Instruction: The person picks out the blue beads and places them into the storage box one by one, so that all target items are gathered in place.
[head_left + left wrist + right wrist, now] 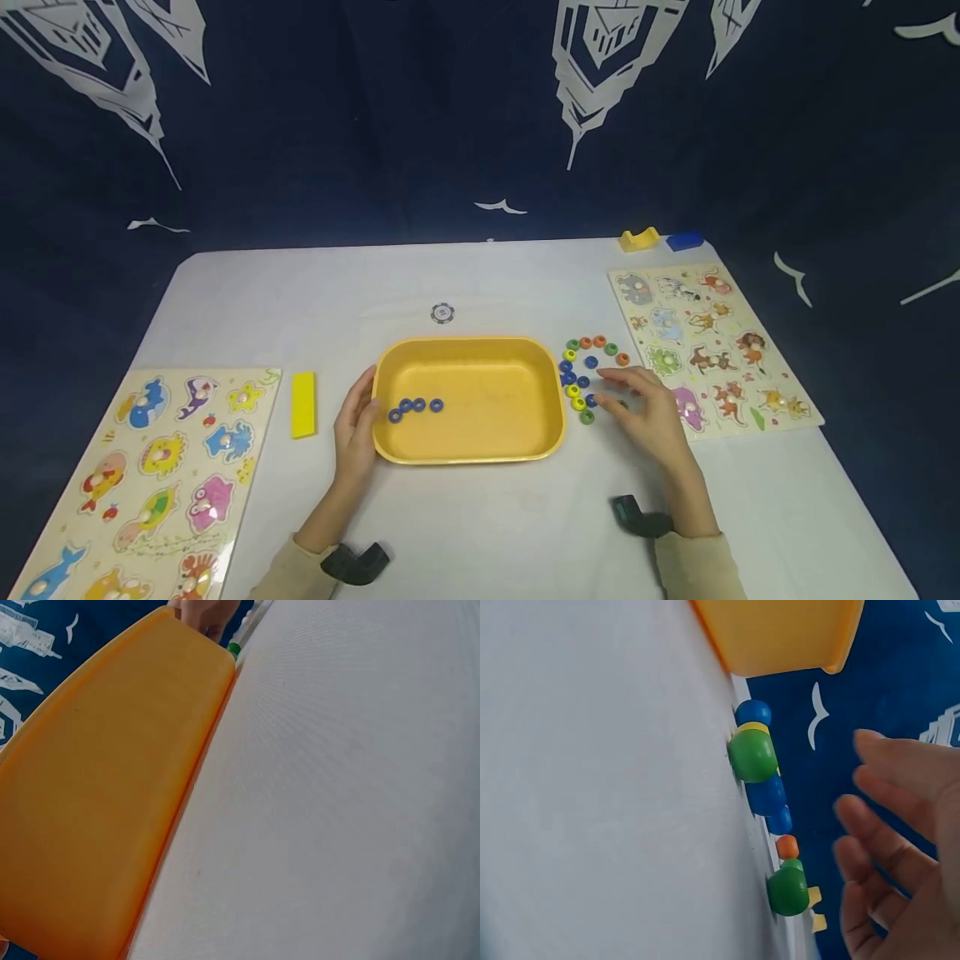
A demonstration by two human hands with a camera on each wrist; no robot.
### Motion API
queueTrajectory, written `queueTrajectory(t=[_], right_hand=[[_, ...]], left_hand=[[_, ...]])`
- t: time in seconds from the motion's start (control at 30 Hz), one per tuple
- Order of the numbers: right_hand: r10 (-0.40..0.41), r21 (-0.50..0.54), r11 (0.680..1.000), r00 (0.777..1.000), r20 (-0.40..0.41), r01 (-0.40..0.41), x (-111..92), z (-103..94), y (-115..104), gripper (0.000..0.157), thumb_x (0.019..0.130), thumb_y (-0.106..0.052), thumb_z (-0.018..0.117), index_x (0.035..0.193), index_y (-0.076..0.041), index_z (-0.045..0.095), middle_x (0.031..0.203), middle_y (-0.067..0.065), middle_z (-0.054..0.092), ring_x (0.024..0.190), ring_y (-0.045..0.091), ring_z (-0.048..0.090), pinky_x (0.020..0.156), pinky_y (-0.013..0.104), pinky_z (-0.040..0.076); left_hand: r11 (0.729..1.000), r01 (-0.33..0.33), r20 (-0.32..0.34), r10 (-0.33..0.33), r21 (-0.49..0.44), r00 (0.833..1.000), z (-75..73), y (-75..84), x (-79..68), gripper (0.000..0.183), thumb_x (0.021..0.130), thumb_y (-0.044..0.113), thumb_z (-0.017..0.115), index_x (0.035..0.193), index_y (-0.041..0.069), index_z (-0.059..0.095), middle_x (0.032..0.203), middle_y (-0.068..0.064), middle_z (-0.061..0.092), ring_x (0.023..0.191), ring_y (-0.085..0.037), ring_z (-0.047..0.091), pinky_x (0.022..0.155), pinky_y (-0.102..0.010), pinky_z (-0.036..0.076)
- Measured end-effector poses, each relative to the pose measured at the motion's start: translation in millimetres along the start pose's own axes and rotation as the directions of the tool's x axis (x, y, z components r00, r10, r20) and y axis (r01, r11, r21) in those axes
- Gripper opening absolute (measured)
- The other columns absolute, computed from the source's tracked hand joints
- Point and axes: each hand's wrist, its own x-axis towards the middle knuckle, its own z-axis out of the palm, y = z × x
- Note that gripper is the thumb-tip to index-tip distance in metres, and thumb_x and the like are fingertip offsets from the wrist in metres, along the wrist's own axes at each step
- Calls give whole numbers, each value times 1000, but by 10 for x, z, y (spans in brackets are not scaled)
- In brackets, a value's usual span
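My left hand point(356, 433) rests along the left side of a yellow tray point(480, 433), its fingers and thumb against the rim. Inside the tray, several blue ring-shaped beads point(419, 405) lie toward the left. To the right of the tray, my right hand point(647, 414) hovers over loose beads, thumb and fingers spread apart. The right wrist view shows nothing between its fingers point(885, 832). Those loose beads are blue point(592, 362), yellow point(573, 391), green point(587, 417) and orange point(622, 359); some are partly hidden by the right hand.
Animal puzzle boards lie at the left point(161, 467) and right point(712, 350). A yellow block point(303, 405) is beside the left board. Behind the tray sits a round chip point(442, 313). A yellow curved block point(639, 240) and a blue block point(685, 241) stand at the back edge.
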Motion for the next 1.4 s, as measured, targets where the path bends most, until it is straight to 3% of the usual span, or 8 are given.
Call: queueTrajectory(t=[0.17,0.3,0.67,0.73,0.87,1.07,1.23,1.4], right_hand=[[48,-11,999,997,65,-47,-27,44,98,31,74,-23,71,104,-18,64,97,-7,63,97,7,48,84,22,38],[50,-36,998,995,85,-47,-39,89,151,31,72,-17,72,102,-18,65,96,-7,63,93,9,47,78,25,38],[-3,-128,992,999,51,10,12,140,119,22,71,-16,74,92,-18,68,89,-7,60,88,10,43,72,29,35],[-21,-120,992,999,26,24,43,105,36,22,72,-17,73,93,-17,68,87,-6,60,88,10,45,77,30,37],[-109,-43,993,994,22,110,158,74,-274,24,73,-15,72,95,-14,65,77,-7,58,76,10,48,69,29,41],[-254,76,967,953,166,245,401,309,-863,19,75,-13,69,93,-14,63,74,-9,55,65,9,49,53,24,42],[-199,-88,966,915,352,244,445,713,-1228,13,77,-19,67,89,-17,62,71,-12,52,63,5,47,55,18,42],[-134,-227,938,878,459,262,435,1054,-1411,12,76,-18,66,88,-17,63,65,-11,49,60,6,46,52,19,39]], left_hand=[[1000,-2,5,2,-3,1000,-1,3,-11,43,92,0,37,133,12,39,131,-10,43,112,-19,46,91,-19,44],[1000,-12,8,12,2,1000,-1,11,-12,43,92,2,36,133,14,40,131,-9,44,112,-19,47,91,-20,44],[1000,-21,9,21,-12,1000,-12,34,3,42,92,2,37,133,13,41,129,-10,45,111,-25,45,91,-21,45],[1000,-13,9,14,-25,1000,-4,54,6,42,92,1,37,132,11,41,129,-12,45,111,-26,45,91,-21,44],[999,-5,3,5,-36,1000,19,131,-2,43,90,-4,37,132,6,40,130,-15,44,111,-31,44,91,-21,44],[1000,-6,-9,6,5,1000,66,269,-31,43,89,-5,36,132,0,39,129,-19,44,110,-34,43,90,-19,44],[1000,7,-9,-7,27,1000,72,275,-60,42,90,-4,37,132,1,39,128,-17,45,109,-33,44,89,-19,45],[999,-20,-12,20,30,1000,69,278,-49,42,90,-4,37,131,0,39,129,-17,44,111,-33,44,90,-15,43]])
